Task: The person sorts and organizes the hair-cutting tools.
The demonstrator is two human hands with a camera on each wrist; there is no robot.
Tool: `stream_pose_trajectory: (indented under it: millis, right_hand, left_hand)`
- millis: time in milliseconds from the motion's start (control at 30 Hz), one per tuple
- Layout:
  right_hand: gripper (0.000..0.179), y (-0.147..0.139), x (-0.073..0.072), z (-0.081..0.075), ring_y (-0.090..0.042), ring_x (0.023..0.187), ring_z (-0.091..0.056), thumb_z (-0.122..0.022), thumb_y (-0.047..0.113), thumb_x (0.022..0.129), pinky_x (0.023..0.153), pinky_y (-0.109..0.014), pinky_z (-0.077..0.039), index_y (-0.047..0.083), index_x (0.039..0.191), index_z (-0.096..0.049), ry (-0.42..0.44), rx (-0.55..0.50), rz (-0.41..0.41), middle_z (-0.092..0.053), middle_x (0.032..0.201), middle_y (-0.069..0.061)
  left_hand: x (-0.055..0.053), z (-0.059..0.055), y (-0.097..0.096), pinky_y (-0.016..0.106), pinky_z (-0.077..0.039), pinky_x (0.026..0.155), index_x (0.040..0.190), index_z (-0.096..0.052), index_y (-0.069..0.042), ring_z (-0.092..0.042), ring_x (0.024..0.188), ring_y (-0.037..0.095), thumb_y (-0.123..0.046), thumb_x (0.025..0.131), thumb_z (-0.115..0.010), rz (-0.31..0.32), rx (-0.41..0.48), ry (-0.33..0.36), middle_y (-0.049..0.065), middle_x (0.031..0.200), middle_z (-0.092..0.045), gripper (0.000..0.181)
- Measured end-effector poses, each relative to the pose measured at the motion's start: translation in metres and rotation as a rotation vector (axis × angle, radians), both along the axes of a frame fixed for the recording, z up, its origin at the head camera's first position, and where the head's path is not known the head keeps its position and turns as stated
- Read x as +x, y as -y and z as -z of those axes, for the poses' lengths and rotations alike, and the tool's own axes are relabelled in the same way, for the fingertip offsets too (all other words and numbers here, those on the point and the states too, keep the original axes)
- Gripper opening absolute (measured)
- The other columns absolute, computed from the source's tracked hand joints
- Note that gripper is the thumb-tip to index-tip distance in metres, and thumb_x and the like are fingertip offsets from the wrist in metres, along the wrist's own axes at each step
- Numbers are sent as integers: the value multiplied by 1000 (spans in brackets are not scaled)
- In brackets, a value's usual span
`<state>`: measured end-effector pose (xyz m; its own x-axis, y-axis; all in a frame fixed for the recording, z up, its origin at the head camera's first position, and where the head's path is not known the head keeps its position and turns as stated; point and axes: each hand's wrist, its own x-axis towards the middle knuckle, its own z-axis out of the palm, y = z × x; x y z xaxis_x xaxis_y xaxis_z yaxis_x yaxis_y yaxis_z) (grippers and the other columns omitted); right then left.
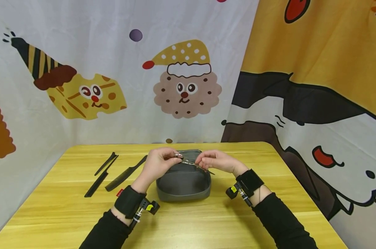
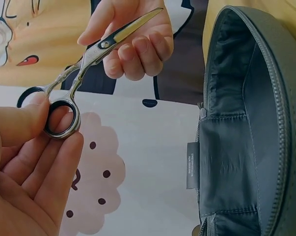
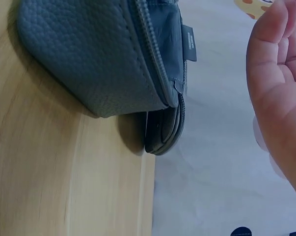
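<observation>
My left hand (image 1: 159,165) pinches a pair of silver scissors (image 2: 104,44) by the black-lined finger rings, thumb on one side and fingers on the other. The blades lie together and point away from that hand. Loosely curled, the fingers of my right hand (image 1: 218,161) are right beside the blades; in the left wrist view the blades cross in front of its palm. Below both hands stands a grey zippered pouch (image 1: 184,194), unzipped, its lid folded back. The left wrist view shows its dark lining (image 2: 228,164). In the right wrist view the scissors are out of sight.
Left of the pouch on the wooden table (image 1: 63,214) lie a wide black comb (image 1: 122,179), a pointed-tail comb (image 1: 96,186) and a slim black item (image 1: 104,164). A small red tag (image 1: 119,192) shows beside my left wrist. Behind the table hangs a cartoon-printed curtain (image 1: 113,52).
</observation>
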<state>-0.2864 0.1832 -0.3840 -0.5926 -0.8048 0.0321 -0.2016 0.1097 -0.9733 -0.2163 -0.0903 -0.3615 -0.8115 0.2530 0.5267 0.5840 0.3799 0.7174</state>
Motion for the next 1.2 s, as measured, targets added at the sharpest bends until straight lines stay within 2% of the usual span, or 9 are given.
stream_pose_trajectory:
  millis: [133,300,467,600,667,767,933,1000,1200]
  right_hand:
    - [35,-1,-1,-1,-15,91,-62,-56,22,103,82,-30,-53,-9,120,-59,45,-42,2,-66,105,-5]
    - [41,-2,-1,1,-17,90,-64,-50,24,105,83,-33,-55,-13,122,-55,28,-41,45,-66,103,-8]
    - [42,-3,-3,4,-21,90,-63,-49,20,106,87,-45,-55,-18,125,-51,5,-8,155,-62,107,-24]
    - [43,-4,-6,8,-37,99,-62,-49,17,106,94,-54,-49,-20,128,-48,-4,20,237,-57,113,-36]
    - [42,-5,-7,9,-45,107,-59,-49,16,106,96,-50,-50,-19,129,-48,7,24,269,-56,118,-38]
    - [44,-6,-8,11,-46,114,-57,-50,17,106,97,-43,-51,-18,131,-46,34,27,322,-57,121,-34]
    - [51,-5,-10,12,-39,116,-59,-52,23,105,102,-49,-46,-16,137,-42,116,36,437,-58,125,-30]
    - [53,-5,-11,13,-37,116,-60,-54,24,104,103,-51,-43,-15,138,-42,136,46,480,-58,126,-30]
    - [53,-5,-15,17,-38,120,-57,-55,25,104,100,-42,-48,-14,139,-43,156,74,552,-53,132,-34]
  left_hand:
    - [0,0,3,30,-53,62,71,-69,-8,-68,80,16,-5,85,-78,-24,1,24,2,91,-72,16]
    - [0,2,8,31,-53,61,73,-70,-12,-68,78,16,-6,86,-77,-45,7,55,2,91,-72,15]
    - [-1,5,14,32,-54,62,74,-69,-11,-68,77,16,-6,86,-77,-60,40,102,3,90,-72,15]
    - [-3,8,19,31,-56,66,72,-67,-7,-69,79,18,-5,86,-76,-70,76,133,5,93,-73,17]
    - [-3,10,21,32,-56,67,71,-65,-7,-70,81,19,-5,87,-76,-79,90,134,7,94,-73,19]
    - [-4,11,24,33,-56,67,69,-63,-8,-70,82,20,-5,86,-76,-99,106,128,8,95,-73,22]
    - [-4,13,29,36,-56,71,73,-66,-4,-70,85,21,-7,87,-76,-122,116,145,7,96,-73,18]
    - [-3,14,32,37,-56,72,75,-67,-2,-69,87,22,-9,88,-76,-130,122,163,7,97,-73,17]
    - [-4,16,40,37,-56,80,75,-65,-2,-68,98,25,-10,89,-75,-147,192,253,10,103,-72,19]
